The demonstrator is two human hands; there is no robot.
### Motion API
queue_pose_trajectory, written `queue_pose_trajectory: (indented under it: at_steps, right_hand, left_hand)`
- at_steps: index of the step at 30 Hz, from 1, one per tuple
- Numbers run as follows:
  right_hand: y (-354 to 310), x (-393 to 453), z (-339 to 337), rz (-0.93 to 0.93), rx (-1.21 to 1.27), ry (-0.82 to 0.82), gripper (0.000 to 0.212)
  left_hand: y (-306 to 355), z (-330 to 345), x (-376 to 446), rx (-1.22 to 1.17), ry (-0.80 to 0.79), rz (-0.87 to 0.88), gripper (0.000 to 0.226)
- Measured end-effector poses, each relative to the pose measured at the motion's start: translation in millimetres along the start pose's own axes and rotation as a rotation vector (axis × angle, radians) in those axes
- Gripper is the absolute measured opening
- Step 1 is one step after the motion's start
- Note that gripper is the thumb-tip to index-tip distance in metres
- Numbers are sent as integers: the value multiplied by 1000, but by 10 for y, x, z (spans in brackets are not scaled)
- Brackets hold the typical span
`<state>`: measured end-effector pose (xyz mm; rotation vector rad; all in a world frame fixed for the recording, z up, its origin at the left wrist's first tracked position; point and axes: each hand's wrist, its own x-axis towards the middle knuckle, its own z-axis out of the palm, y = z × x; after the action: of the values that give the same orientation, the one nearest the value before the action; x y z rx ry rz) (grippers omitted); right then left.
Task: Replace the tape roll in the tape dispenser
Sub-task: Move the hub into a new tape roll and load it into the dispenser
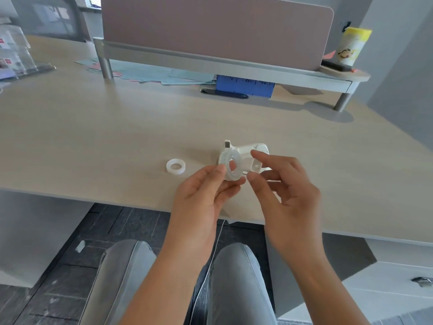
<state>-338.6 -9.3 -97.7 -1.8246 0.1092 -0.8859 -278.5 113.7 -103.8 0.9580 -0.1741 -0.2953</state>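
Observation:
My left hand (pixel 206 191) pinches a clear tape roll (pixel 230 166) between thumb and fingers, held upright above the desk. Just behind the roll lies the white tape dispenser (pixel 248 153) on the wooden desk (pixel 117 141). My right hand (pixel 283 181) hovers beside the roll, its thumb and forefinger apart close to the roll's right edge and holding nothing that I can see. A second clear tape ring (pixel 176 166) lies flat on the desk to the left of both hands.
A raised shelf with a pink divider panel (pixel 210 31) crosses the back of the desk. Under it lie blue papers (pixel 150 73), a blue box (pixel 244 86) and a dark pen (pixel 223 93). A yellow-lidded cup (pixel 351 46) stands at the shelf's right end.

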Motion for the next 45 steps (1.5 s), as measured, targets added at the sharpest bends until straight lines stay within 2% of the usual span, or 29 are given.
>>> queue_pose_trajectory:
  at_steps: [8, 16, 22, 28, 36, 45]
  right_hand:
    - [19, 0, 3, 135, 138, -76, 34]
    - [-1, 43, -28, 179, 188, -40, 22]
    - [40, 8, 1, 73, 102, -44, 28]
    - [80, -2, 18, 97, 117, -47, 29]
    - [109, -15, -2, -66, -41, -59, 29]
    - [89, 8, -72, -206, -205, -148, 29]
  left_hand:
    - [-125, 54, -28, 80, 9, 81, 22]
    - [-157, 49, -30, 138, 35, 76, 21]
    - [-150, 10, -27, 218, 57, 106, 16]
    - [-155, -7, -46, 278, 87, 115, 15]
    - [-117, 4, -79, 308, 91, 132, 13]
    - [-90, 3, -107, 270, 84, 114, 17]
